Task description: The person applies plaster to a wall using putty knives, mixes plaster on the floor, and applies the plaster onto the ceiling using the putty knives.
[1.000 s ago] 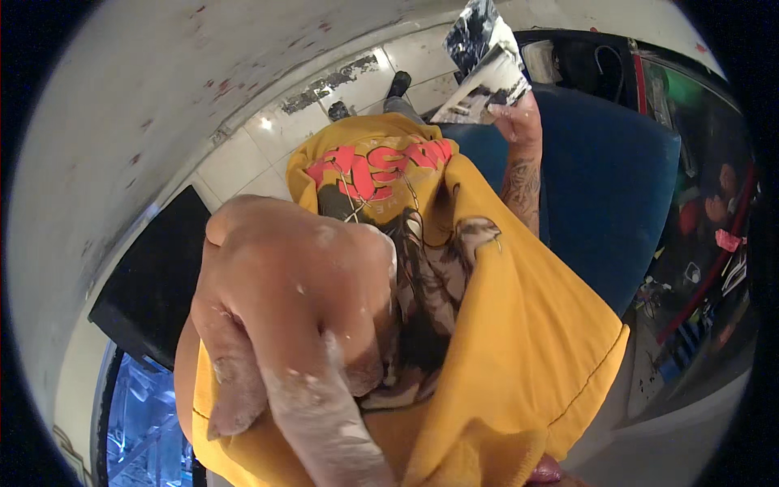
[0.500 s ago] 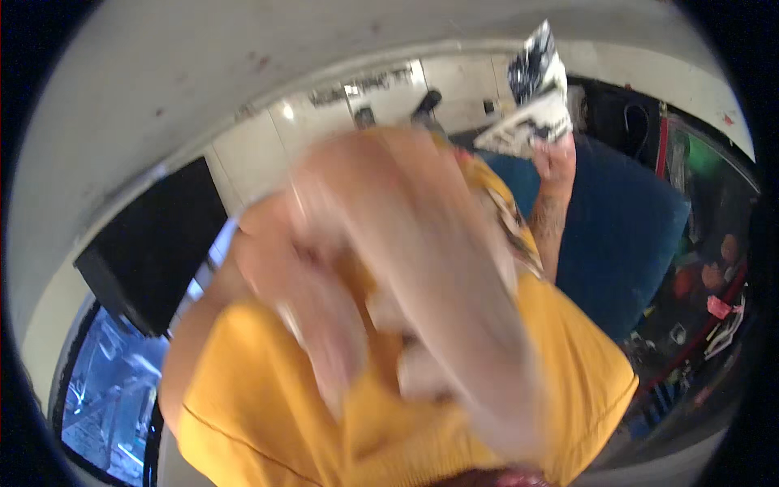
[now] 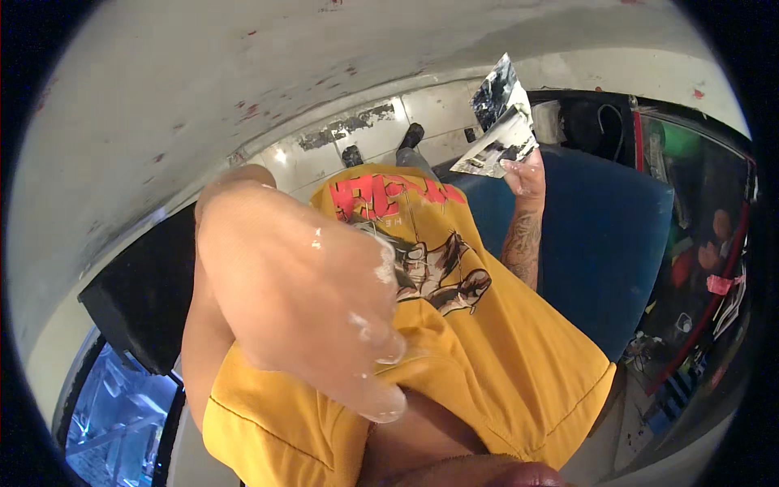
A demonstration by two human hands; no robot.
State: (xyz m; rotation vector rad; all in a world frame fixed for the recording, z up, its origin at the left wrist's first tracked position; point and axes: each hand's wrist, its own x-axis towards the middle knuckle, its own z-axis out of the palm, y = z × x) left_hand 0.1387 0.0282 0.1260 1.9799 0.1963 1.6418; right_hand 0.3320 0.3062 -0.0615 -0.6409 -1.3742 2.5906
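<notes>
My left hand (image 3: 296, 292) is close in front of my chest, back turned up and fingers curled in loosely. White filler smears its knuckles and fingertips; its palm side is hidden, and I see nothing sticking out of it. Off to the right, my tattooed right arm reaches forward. My right hand (image 3: 527, 174) grips flat putty spreaders (image 3: 497, 150), their lower blade coated in white filler. Above that, a second blade shows dark and shiny with white smears. The spreaders are held up, away from the wall.
A pale curved wall (image 3: 187, 97) with reddish spots arches overhead. My yellow printed shirt (image 3: 503, 357) fills the middle. A blue chair (image 3: 604, 227) stands to the right, beside a dark glass case (image 3: 706, 187). To the left is a black box (image 3: 134, 284) near a blue-lit window (image 3: 122, 414).
My left hand has drawn back to the left from a blurred sweep across the view, its fingers now curled. The spreaders in my right hand have shifted slightly left and down.
</notes>
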